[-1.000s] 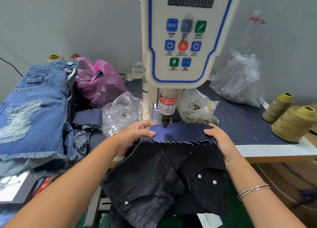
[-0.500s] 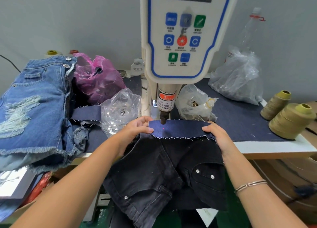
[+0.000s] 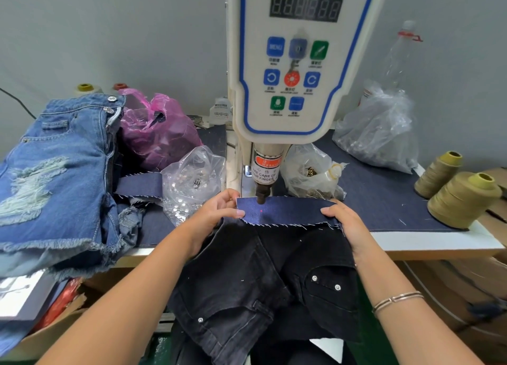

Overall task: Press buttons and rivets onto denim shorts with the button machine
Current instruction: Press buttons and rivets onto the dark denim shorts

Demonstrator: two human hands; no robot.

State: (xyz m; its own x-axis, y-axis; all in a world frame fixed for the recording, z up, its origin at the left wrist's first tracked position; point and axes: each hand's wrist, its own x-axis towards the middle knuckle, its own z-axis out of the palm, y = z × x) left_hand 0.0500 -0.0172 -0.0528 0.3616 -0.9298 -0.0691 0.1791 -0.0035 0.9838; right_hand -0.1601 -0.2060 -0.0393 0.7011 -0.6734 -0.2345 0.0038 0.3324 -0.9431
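Head view, the only one: both hands hold the black denim shorts [image 3: 263, 277] up to the button machine [image 3: 290, 71], with a dark blue denim strip [image 3: 288, 210] laid flat over the waistband under the punch [image 3: 261, 196]. The left hand [image 3: 216, 213] pinches the strip's left end, thumb on top and fingers curled beneath; the right hand [image 3: 347, 224] clamps the right end, fingers over the cloth edge. The shorts hang off the near edge of the table [image 3: 439, 241], their rivets showing on the pocket lower down.

What has changed over the last second is small — the strip sits a touch farther under the head, so the punch tip now meets its far edge, and a red laser dot [image 3: 261, 211] falls on the cloth just nearer than the punch. I judge this to be final alignment before a press; the fingers sit close on either side, which is the risk.

Left on the table lie blue denim shorts [image 3: 55, 172], a pink bag [image 3: 159, 137] and a clear bag of fasteners [image 3: 192, 180]; right, thread cones [image 3: 463, 200].
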